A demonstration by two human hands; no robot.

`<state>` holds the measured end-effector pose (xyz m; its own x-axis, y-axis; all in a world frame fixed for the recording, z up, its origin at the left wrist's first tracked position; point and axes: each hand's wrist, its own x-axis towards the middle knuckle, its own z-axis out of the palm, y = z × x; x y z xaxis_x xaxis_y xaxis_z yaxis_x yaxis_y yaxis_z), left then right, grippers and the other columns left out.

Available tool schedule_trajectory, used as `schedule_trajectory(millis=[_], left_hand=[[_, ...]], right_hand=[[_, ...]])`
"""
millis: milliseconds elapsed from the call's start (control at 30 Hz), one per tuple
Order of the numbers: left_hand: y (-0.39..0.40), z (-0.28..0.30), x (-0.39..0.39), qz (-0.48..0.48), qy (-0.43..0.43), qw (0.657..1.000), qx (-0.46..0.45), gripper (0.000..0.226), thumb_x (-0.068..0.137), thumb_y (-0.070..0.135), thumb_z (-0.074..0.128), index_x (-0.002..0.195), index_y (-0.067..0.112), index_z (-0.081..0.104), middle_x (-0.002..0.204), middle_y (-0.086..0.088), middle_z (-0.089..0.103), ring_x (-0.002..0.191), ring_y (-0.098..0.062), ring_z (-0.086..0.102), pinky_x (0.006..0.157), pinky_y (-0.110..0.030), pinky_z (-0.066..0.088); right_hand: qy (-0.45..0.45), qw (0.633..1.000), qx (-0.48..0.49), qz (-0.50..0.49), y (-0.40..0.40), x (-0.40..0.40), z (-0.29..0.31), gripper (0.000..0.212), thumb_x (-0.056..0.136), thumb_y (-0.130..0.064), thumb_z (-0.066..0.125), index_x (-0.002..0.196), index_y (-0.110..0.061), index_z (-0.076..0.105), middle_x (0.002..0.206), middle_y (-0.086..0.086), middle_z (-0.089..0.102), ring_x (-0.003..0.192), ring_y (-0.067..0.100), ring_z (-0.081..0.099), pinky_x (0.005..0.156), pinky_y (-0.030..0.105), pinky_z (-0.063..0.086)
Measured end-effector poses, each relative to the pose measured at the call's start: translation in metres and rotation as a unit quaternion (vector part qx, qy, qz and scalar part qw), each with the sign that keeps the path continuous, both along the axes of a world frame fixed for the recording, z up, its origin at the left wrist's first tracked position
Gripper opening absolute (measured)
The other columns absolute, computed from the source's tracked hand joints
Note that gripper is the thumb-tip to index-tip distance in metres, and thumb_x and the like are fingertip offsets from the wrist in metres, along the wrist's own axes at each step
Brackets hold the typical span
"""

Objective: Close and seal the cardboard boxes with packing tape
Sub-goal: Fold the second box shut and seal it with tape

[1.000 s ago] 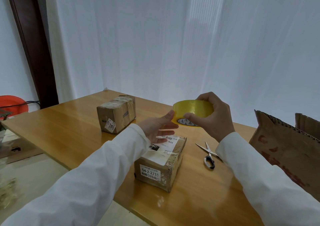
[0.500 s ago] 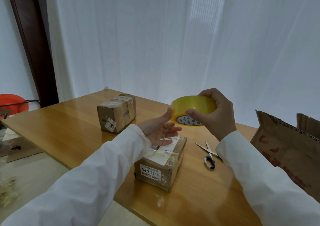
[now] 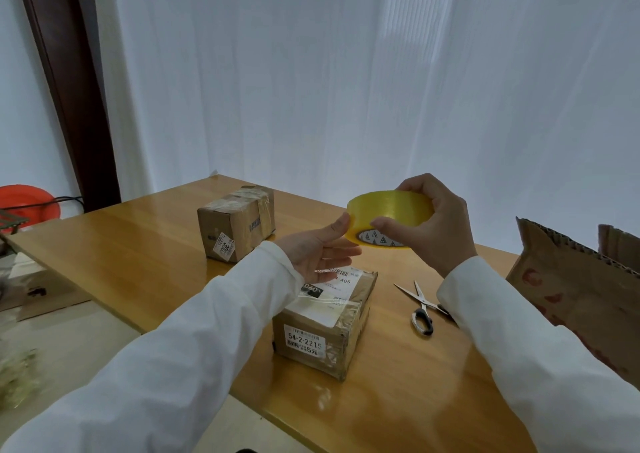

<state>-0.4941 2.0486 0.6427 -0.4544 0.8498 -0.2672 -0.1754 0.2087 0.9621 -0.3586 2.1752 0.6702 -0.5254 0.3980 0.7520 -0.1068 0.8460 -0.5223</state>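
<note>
Head view, right grip: my right hand [image 3: 434, 225] is curled round the yellow tape roll [image 3: 389, 216], thumb across its near rim and fingers over the far side, carrying it in the air above the surface [image 3: 138, 244].
Head view, left grip: my left hand [image 3: 317, 255] is held wide, palm up and fingers straight, holding nothing; its thumb tip touches the left edge of the roll.
Tape roll: flat side tilted toward me, so I see the printed core underneath. I cannot tell whether a loose end is lifted.
Near box: a closed cardboard box [image 3: 325, 317] sits directly below my left grip, with a white shipping label on top, a second label on its front face and clear tape already across it.
Far box: a second closed, taped box [image 3: 235, 224] stands left of and beyond my left grip, well apart from the near one.
Scissors: a pair of scissors [image 3: 420, 308] lies flat below my right grip, just right of the near box, blades slightly parted and pointing away from me.
Open carton: a larger brown carton [image 3: 571, 286] with raised flaps stands to the right of my right grip.
Sleeves: both forearms are in white sleeves [image 3: 207, 331].
Beyond the left grip: an orange round object [image 3: 24, 201], partly out of view.
</note>
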Motion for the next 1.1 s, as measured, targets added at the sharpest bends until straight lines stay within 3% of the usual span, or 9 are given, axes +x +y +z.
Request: schedule_trajectory(millis=[100,233,333,433,467,600,767,933,1100], left_hand=[[-0.001,0.0018,-0.0004,-0.004,0.005,1.0,-0.012,0.069,0.057,0.066,0.055,0.102,0.015,0.065,0.12,-0.003,0.066,0.119,-0.018,0.054,0.098,-0.033,0.038],[-0.0011,-0.0002,-0.003,-0.016,-0.037,0.999,-0.01,0.071,0.029,0.068,0.079,0.077,0.019,0.061,0.104,0.0,0.071,0.109,-0.015,0.057,0.094,-0.034,0.039],[0.0025,-0.002,-0.0021,-0.004,-0.059,0.998,0.002,0.051,0.055,0.062,0.07,0.08,0.019,0.058,0.102,0.0,0.068,0.1,-0.014,0.058,0.089,-0.034,0.041],[0.0043,-0.0013,-0.0007,-0.005,-0.047,0.999,0.009,0.097,0.02,0.068,0.081,0.099,0.016,0.061,0.095,0.003,0.07,0.097,-0.015,0.061,0.079,-0.034,0.046],[0.0043,-0.0018,-0.0012,-0.008,-0.042,0.999,0.009,0.1,0.019,0.071,0.079,0.101,0.016,0.062,0.095,0.004,0.07,0.097,-0.016,0.06,0.08,-0.035,0.046],[0.0031,-0.0033,-0.0009,-0.007,-0.011,1.0,-0.011,0.059,0.057,0.066,0.056,0.09,0.018,0.06,0.104,0.002,0.065,0.1,-0.016,0.056,0.093,-0.034,0.04],[0.0048,0.0009,0.0037,0.015,-0.019,0.999,0.023,0.033,0.082,0.051,0.056,0.089,0.019,0.06,0.092,0.003,0.067,0.101,-0.016,0.056,0.082,-0.031,0.041],[0.007,0.0047,0.0051,-0.003,-0.026,1.0,0.013,0.047,0.086,0.058,0.048,0.107,0.017,0.06,0.102,0.005,0.066,0.101,-0.014,0.058,0.09,-0.034,0.04],[0.0045,-0.0028,0.0046,0.005,0.037,0.999,-0.013,0.064,0.084,0.066,0.043,0.117,0.015,0.064,0.113,0.005,0.068,0.101,-0.014,0.058,0.095,-0.033,0.039]], right_hand=[[0.01,1.0,-0.004,0.0,-0.0007,0.0002,-0.0021,0.052,0.05,-0.069,0.064,0.089,-0.038,0.05,0.088,-0.026,0.053,0.084,-0.003,0.052,0.067,0.016,0.044],[-0.005,1.0,0.005,-0.004,0.0002,0.0001,-0.0039,0.05,0.05,-0.07,0.064,0.087,-0.04,0.05,0.087,-0.029,0.052,0.083,-0.012,0.051,0.066,0.014,0.042],[0.001,1.0,-0.01,-0.006,0.0012,0.0003,-0.0074,0.047,0.05,-0.07,0.063,0.085,-0.042,0.049,0.087,-0.03,0.051,0.082,-0.015,0.05,0.064,0.009,0.04],[0.017,0.999,-0.03,0.0,0.0011,0.0015,-0.0071,0.045,0.051,-0.068,0.064,0.084,-0.042,0.05,0.086,-0.027,0.053,0.082,-0.015,0.051,0.062,0.006,0.04],[0.016,0.999,-0.028,0.001,0.0008,0.0021,-0.0058,0.046,0.051,-0.068,0.064,0.085,-0.041,0.049,0.086,-0.027,0.053,0.083,-0.016,0.051,0.062,0.005,0.039],[0.001,1.0,-0.009,-0.007,0.0004,0.0037,-0.0031,0.05,0.049,-0.07,0.062,0.087,-0.041,0.049,0.087,-0.029,0.052,0.083,-0.014,0.051,0.064,0.006,0.038],[-0.004,1.0,-0.009,-0.018,0.0018,0.0031,-0.008,0.052,0.049,-0.07,0.063,0.088,-0.04,0.051,0.088,-0.03,0.051,0.084,-0.008,0.05,0.067,0.013,0.04],[0.019,0.999,-0.027,-0.024,0.0017,0.0032,-0.0092,0.05,0.051,-0.068,0.066,0.087,-0.038,0.051,0.087,-0.027,0.052,0.082,-0.01,0.051,0.065,0.012,0.041],[-0.019,0.999,0.011,-0.034,0.0009,0.0043,-0.0072,0.05,0.053,-0.058,0.073,0.092,-0.036,0.05,0.086,-0.031,0.049,0.083,-0.016,0.048,0.068,0.01,0.036]])
